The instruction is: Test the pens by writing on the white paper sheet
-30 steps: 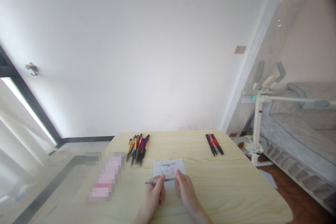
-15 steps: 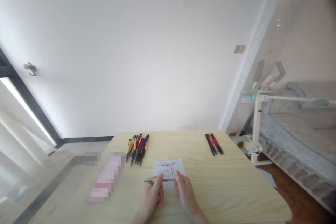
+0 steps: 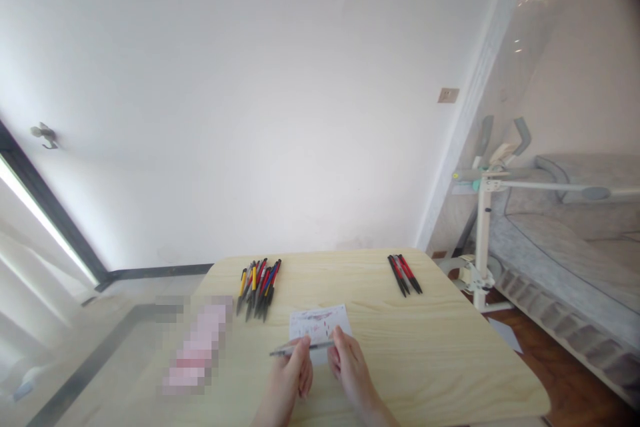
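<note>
A slim grey pen (image 3: pixel 320 345) lies crosswise between my two hands, above a small sheet of white paper (image 3: pixel 320 317) with dark and reddish marks. My left hand (image 3: pixel 295 370) is closed on the pen, whose left end sticks out past the thumb. At the pen's right end, my right hand (image 3: pixel 350 360) pinches it between thumb and fingers. The lower part of the paper is partly hidden behind the pen and hands.
A pile of several pens (image 3: pixel 259 287) in yellow, red, blue and black lies at the table's back left. A smaller group of pens (image 3: pixel 405 275), red and black, lies at the back right. A blurred pink item (image 3: pixel 197 347) is at the left. The wooden table (image 3: pixel 440 347) faces a white wall.
The pen has tilted slightly, its left end now lower. Both hands keep their hold on it. The whole view has shifted a little.
</note>
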